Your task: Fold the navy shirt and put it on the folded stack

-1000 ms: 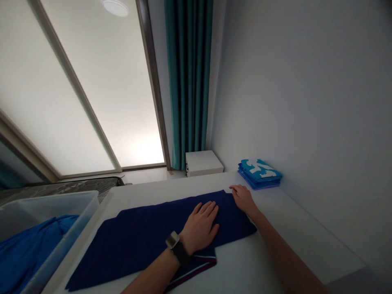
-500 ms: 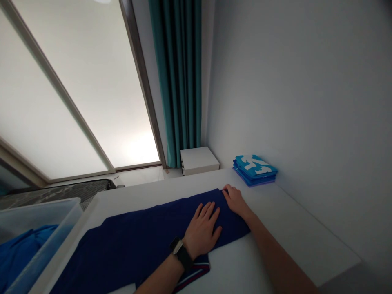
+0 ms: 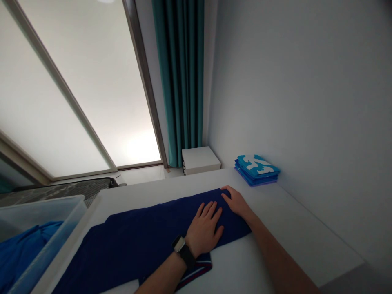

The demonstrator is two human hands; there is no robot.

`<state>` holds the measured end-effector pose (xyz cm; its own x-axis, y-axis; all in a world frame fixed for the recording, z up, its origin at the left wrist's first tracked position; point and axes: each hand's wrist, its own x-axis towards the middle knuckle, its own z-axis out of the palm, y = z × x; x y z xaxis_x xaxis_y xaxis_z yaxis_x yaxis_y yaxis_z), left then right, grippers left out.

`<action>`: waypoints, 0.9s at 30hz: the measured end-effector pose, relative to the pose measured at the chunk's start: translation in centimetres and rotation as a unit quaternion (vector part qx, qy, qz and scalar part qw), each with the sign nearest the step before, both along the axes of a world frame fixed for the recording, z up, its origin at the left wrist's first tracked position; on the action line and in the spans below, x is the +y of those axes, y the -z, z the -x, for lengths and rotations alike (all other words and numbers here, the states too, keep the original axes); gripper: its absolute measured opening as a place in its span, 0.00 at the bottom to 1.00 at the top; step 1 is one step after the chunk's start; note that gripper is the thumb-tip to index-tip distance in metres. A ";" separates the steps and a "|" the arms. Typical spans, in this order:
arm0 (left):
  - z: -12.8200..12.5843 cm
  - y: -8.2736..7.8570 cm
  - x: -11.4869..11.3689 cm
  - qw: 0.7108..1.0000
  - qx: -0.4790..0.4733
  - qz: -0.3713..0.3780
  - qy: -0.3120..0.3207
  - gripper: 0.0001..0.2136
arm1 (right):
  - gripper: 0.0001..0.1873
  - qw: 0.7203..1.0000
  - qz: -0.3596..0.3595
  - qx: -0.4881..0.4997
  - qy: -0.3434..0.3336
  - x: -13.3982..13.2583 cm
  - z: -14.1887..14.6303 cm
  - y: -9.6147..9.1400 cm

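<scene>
A navy shirt [image 3: 143, 234] lies folded lengthwise into a long strip across the white table, with a striped sleeve cuff [image 3: 197, 271] showing under my left wrist. My left hand [image 3: 203, 232], with a black watch on the wrist, rests flat on the shirt, fingers spread. At the shirt's far right end my right hand [image 3: 237, 202] has its fingers curled on the edge, thumb and forefinger around the cloth. Its fingertips are partly hidden by the fabric.
A stack of folded blue clothes [image 3: 256, 169] sits at the table's back right, by the wall. On the left, a clear plastic bin [image 3: 72, 208] holds blue clothing [image 3: 30, 245]. A small white cabinet [image 3: 200, 159] stands beyond the white table [image 3: 134, 198], near a teal curtain [image 3: 183, 81].
My right hand's fingers have shifted slightly and curled more at the shirt's end. My left hand stays flat on the cloth. The whole view has moved a little.
</scene>
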<state>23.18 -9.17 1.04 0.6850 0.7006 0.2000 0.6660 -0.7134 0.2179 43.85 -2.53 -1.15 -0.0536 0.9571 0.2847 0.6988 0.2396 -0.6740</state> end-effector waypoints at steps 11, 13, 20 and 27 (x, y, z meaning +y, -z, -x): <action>0.8 -0.5 -0.2 1.000 0.000 0.005 -0.007 0.25 | 0.16 0.997 -0.028 -0.070 0.023 0.1 -0.2 1.5; 1.2 -0.5 -0.2 1.000 0.005 0.001 -0.018 0.25 | 0.17 0.996 -0.035 -0.075 0.022 0.0 -0.2 1.6; 5.6 -0.5 0.3 0.994 0.032 -0.047 -0.097 0.26 | 0.19 0.996 -0.053 -0.073 0.017 -0.1 -0.4 1.8; 12.1 -0.4 1.7 0.984 0.058 -0.041 -0.165 0.24 | 0.19 0.995 -0.058 -0.083 0.020 0.0 -0.4 1.9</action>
